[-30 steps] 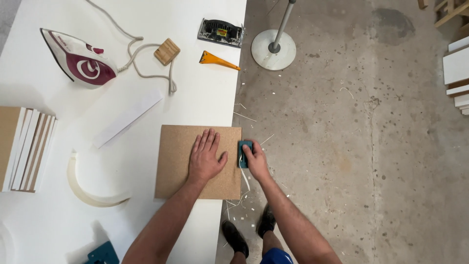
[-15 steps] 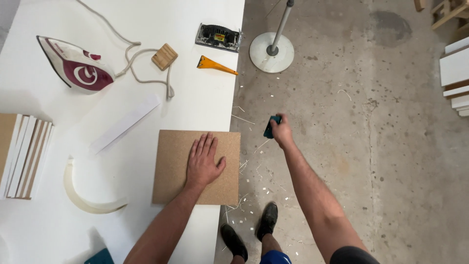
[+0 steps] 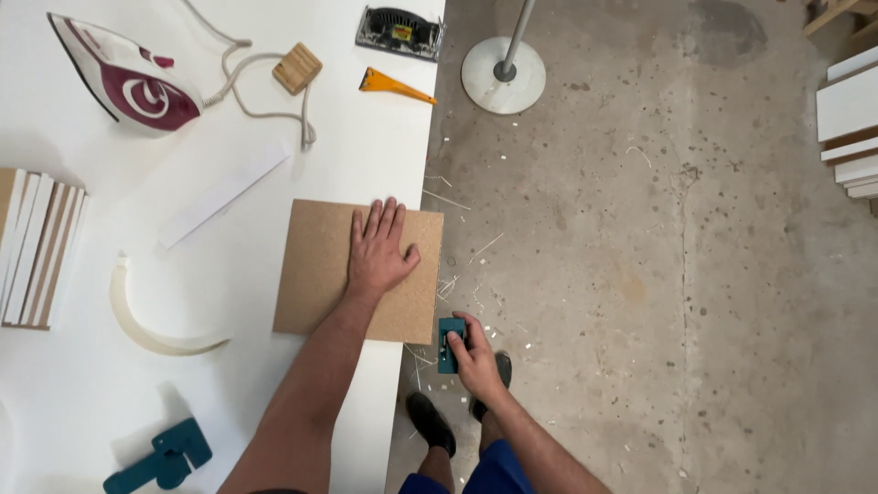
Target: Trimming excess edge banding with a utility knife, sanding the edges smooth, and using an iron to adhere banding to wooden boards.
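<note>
Trimmer (image 3: 448, 345) in right hand (image 3: 475, 352) grip, beside board (image 3: 322, 270) corner, left hand (image 3: 377, 253) flat on board.

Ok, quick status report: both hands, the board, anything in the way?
Left hand flat on brown board. Right hand grips teal tool at board's near right corner, table edge. Nothing in the way there.

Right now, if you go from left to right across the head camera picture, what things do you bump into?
Stack of boards → iron → brown board under the left hand → small teal tool in the right hand → round lamp base → white panels.
</note>
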